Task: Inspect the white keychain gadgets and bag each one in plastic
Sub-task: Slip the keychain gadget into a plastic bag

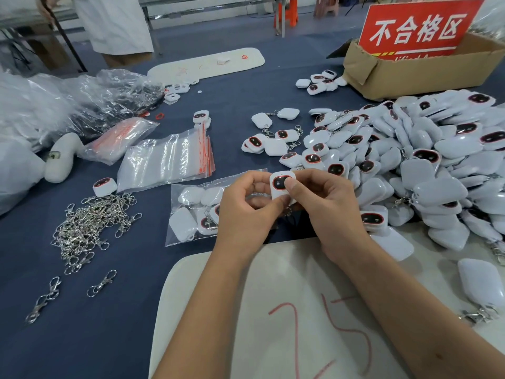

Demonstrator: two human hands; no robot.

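1. Nearest the person lies a white mat with red handwritten marks, under both forearms.
2. Above its far edge, the left hand and right hand together hold one white keychain gadget, dark screen up; the left fingers curl around its lower edge, and the right thumb presses on its screen with the fingers curled behind.
3. Just left of the hands lies a filled plastic bag holding several gadgets.
4. Further left sits a heap of metal clasps.
5. To the right spreads a big pile of gadgets.
6. Beyond lie empty zip bags.
7. Farthest right stands a cardboard box with a red sign.
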